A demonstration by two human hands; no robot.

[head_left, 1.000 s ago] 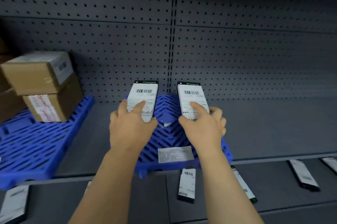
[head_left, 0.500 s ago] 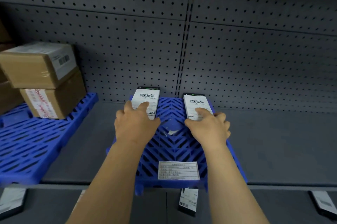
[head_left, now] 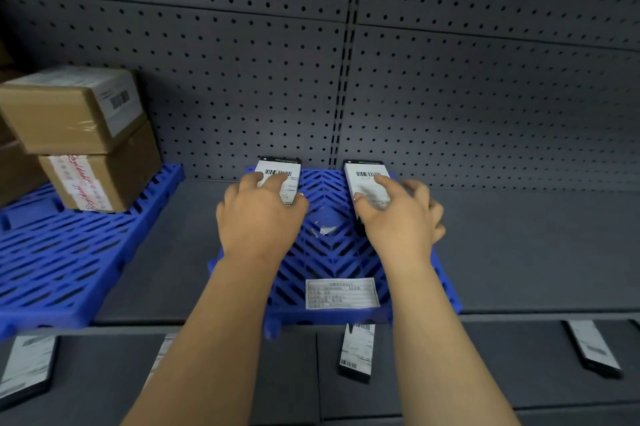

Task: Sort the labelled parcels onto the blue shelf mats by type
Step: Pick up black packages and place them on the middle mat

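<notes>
On the centre blue mat (head_left: 332, 252), two flat black parcels with white barcode labels are laid side by side at the rear edge, close to the perforated grey back panel (head_left: 450, 96). The left parcel (head_left: 281, 172) is covered at its near end by the left hand (head_left: 259, 214), fingers extended flat over the label and thumb lying against the parcel's right edge. The right parcel (head_left: 366, 179) is held by the right hand (head_left: 398, 217): index finger laid along the label, thumb set against the parcel's left edge, remaining fingers spread off to the right. The two parcels are apart, with bare mat between them. A white printed label (head_left: 342, 293) is stuck near the mat's front edge.

A second blue mat (head_left: 62, 263) is seen to the left on the same grey shelf (head_left: 519, 245); two taped cardboard boxes (head_left: 86, 138) are stacked on it. On the lower shelf (head_left: 467, 373), further flat labelled parcels (head_left: 356, 349) are lying loose and well apart.
</notes>
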